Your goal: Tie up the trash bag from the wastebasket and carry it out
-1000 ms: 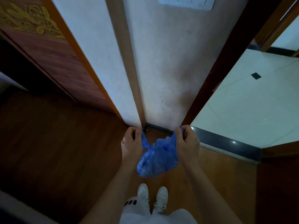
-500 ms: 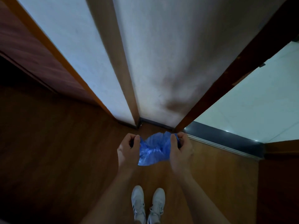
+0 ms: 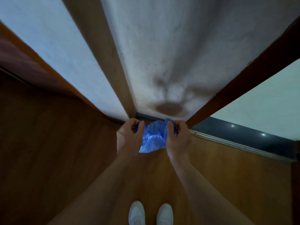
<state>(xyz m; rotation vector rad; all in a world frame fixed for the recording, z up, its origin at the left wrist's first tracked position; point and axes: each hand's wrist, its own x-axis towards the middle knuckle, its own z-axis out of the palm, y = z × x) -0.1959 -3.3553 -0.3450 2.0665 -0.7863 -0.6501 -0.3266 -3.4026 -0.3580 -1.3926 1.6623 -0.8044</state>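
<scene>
Blue trash bag (image 3: 152,138) hangs between left hand (image 3: 129,137) and right hand (image 3: 177,138), each grip pinching its top

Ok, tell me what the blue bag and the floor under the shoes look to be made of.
Blue bag: thin plastic film, slightly glossy; it crinkles, catches highlights and lets light through. Floor: looks like wood or wood-look laminate, smooth satin finish, with faint grain; which one is unclear.

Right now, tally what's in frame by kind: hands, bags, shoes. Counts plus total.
Hands: 2, the left hand and the right hand, each gripping one side of the bag
Blue plastic bag: 1
White shoes: 2, the left shoe and the right shoe
Total: 5
</scene>
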